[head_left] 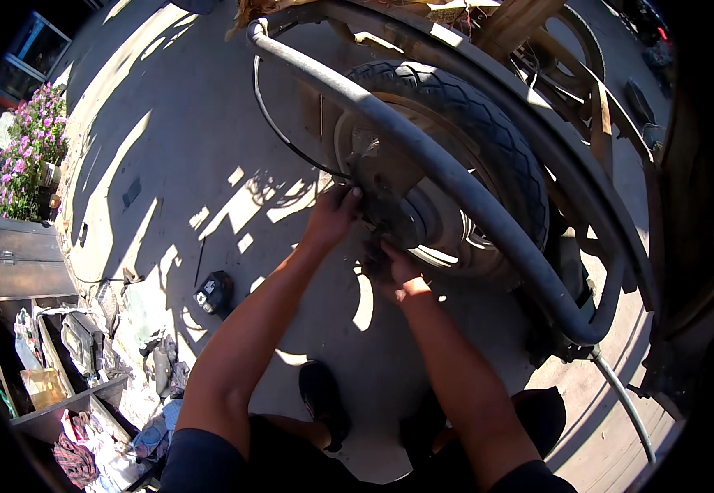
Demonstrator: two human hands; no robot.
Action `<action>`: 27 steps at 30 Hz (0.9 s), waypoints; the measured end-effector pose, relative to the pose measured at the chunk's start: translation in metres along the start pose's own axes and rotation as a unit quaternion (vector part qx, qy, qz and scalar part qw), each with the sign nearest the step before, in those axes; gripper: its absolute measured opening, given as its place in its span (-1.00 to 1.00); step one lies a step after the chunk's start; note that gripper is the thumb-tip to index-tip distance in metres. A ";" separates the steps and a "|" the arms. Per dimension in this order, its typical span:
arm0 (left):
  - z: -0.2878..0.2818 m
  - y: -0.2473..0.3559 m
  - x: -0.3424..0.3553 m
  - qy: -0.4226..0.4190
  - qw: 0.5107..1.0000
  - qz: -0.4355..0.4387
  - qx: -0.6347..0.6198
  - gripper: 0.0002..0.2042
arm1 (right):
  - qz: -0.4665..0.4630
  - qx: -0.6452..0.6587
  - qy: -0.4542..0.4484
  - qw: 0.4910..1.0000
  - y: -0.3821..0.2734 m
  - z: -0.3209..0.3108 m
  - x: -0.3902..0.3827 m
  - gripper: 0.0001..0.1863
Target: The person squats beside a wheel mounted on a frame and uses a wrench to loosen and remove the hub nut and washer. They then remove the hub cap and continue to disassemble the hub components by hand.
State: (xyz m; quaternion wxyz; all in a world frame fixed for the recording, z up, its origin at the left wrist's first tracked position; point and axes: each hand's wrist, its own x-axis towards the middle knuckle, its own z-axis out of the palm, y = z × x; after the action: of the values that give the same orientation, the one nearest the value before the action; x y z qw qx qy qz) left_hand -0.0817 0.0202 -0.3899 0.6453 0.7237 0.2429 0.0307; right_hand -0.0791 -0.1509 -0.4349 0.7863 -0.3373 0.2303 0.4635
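Observation:
A wheel with a black treaded tyre [529,185] stands in front of me, partly behind a bent grey metal tube [422,148]. Dark, greasy parts surround its hub [410,218]. My left hand [334,217] is closed at the hub's near left side, where a black cable [281,135] runs down from the tube's upper end. Just below the hub, the fingers of my right hand [395,273] curl around something dark. Shadow and the hands themselves hide what either one grips.
A dark cordless power tool [214,292] lies on the concrete floor left of my arms. Wooden compartments [69,404] with rags and odds and ends stand at lower left, below pink flowers [32,135]. The metal frame [612,205] curves along the right. My shoe [321,398] is near the bottom.

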 end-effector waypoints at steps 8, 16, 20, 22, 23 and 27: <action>-0.011 -0.002 0.000 -0.093 0.995 0.024 -0.013 -0.70 | 0.088 0.162 -0.167 0.969 0.009 -0.027 0.038 -0.69; -0.007 -0.003 0.003 -0.082 0.993 0.007 0.082 -0.71 | 0.133 0.192 -0.165 0.958 0.009 -0.016 0.047 -0.77; -0.008 -0.019 0.007 -0.066 0.994 0.039 0.073 -0.71 | 0.136 0.210 -0.162 0.955 0.010 -0.012 0.055 -0.75; -0.004 -0.020 0.007 -0.057 0.994 0.036 0.085 -0.72 | 0.120 0.216 -0.160 0.956 0.012 -0.016 0.061 -0.78; -0.002 -0.021 0.006 -0.053 0.994 0.034 0.090 -0.72 | 0.112 0.221 -0.158 0.956 0.014 -0.020 0.064 -0.81; 0.000 -0.023 0.006 -0.048 0.995 0.046 0.080 -0.73 | 0.069 0.253 -0.104 0.959 0.018 -0.020 0.071 -0.84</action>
State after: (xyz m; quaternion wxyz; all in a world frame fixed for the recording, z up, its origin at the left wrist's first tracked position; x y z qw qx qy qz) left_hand -0.0833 0.0236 -0.4140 0.5938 0.7844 0.1793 0.0060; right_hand -0.0631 -0.1186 -0.5020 0.8316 -0.0605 0.2796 0.4759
